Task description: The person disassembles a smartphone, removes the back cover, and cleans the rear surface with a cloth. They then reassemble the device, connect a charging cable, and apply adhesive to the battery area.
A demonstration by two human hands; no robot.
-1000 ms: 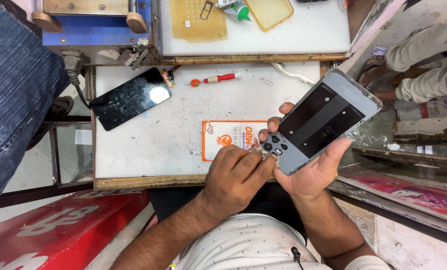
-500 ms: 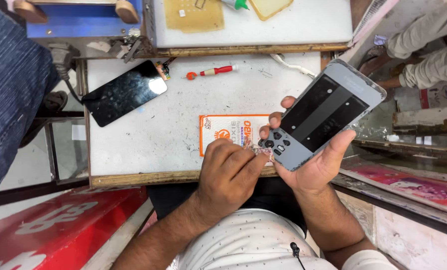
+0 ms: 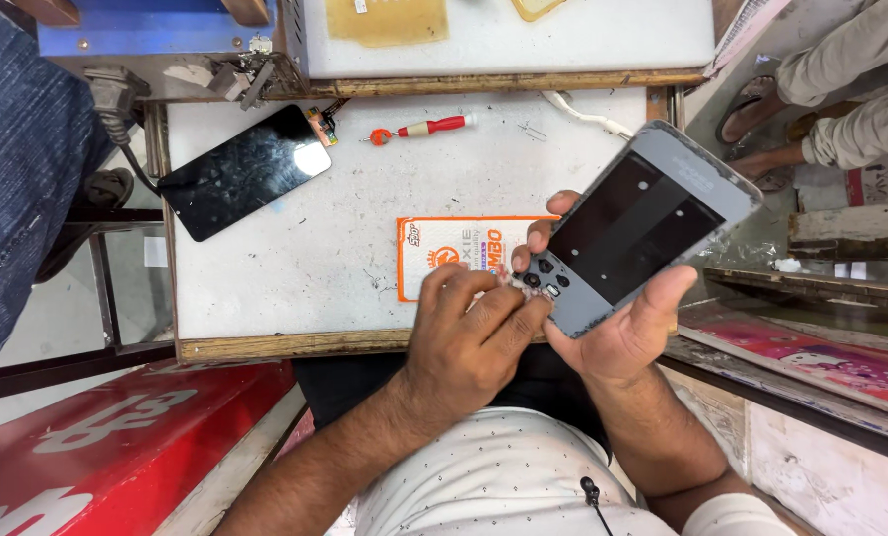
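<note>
Overall, the largest item in view is the white work table point(image 3: 295, 248), scuffed and edged with a wooden strip along its near side. Beyond its far edge sits a second white surface carrying a yellow-brown sheet point(image 3: 389, 20), with a blue metal fixture point(image 3: 156, 35) to its left. A red panel point(image 3: 116, 447) with pale markings lies below the table's near-left corner.

On the table, a black phone display panel point(image 3: 240, 171) rests face up near the far-left corner, tilted, with a small flex connector at its far end. Just beside it, toward the middle, lies a small screwdriver with a red handle point(image 3: 429, 127). An orange-and-white printed card point(image 3: 454, 253) lies flat near the table's near edge, partly covered by the hands.

The grey phone housing point(image 3: 642, 223) — its back side up, showing a dark rectangular recess and a cluster of camera openings at the lower end — is held above the table's near-right corner, tilted. The right hand point(image 3: 622, 333) is clamped on it: thumb along the near edge, fingertips curled over the far edge. The left hand point(image 3: 469, 337) is bunched, its fingertips pressed together against the camera-opening end of the housing; whether they pinch a small part there cannot be determined. The two hands touch at that end.

At far right, another person's legs and sandalled foot point(image 3: 751, 109) are visible.
</note>
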